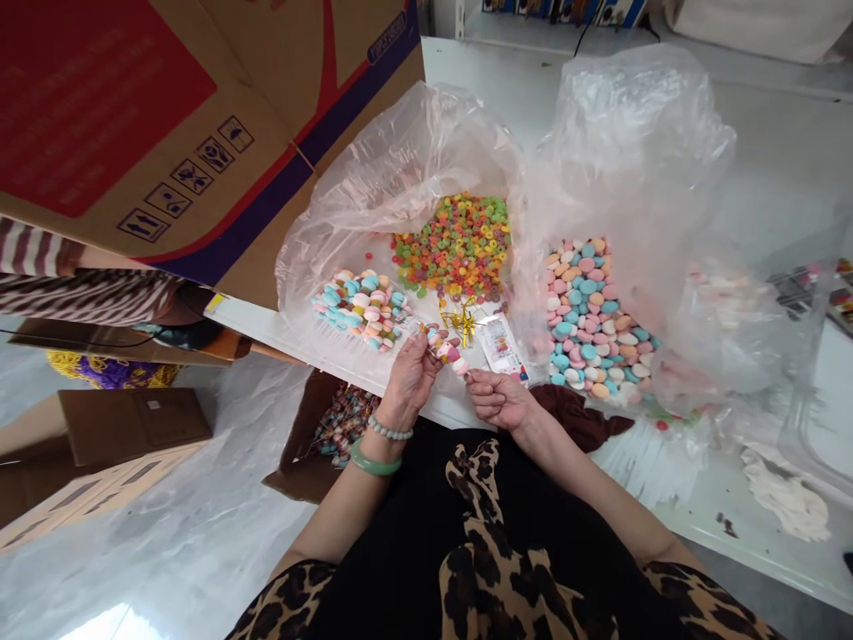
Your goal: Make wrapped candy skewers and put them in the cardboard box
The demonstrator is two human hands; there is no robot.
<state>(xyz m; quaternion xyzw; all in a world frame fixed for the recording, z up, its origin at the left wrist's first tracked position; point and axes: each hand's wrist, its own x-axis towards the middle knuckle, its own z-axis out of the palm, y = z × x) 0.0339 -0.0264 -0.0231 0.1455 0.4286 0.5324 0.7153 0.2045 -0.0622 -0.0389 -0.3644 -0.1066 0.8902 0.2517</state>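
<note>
Between my two hands, at the table's front edge, is a short candy skewer (448, 350) of pink, white and green pieces. My left hand (414, 366), with a bead bracelet and a green bangle on its wrist, is closed round the skewer's left part. The fingers of my right hand (497, 397) pinch its lower right end. Just beyond lie gold twist ties (465, 320) and a printed card (501, 345). A pile of finished candy skewers (362, 308) sits to the left on clear plastic. Ring gummies (466, 244) are heaped behind, and pastel oval candies (590, 329) to the right.
A large cardboard box (267, 80) stands at the back left. Below the table edge, an open box (299, 444) holds many skewers. Thin white sticks (659, 462) and a crumpled white cloth (786, 493) lie on the right. A person's striped sleeve (86, 293) shows at the left.
</note>
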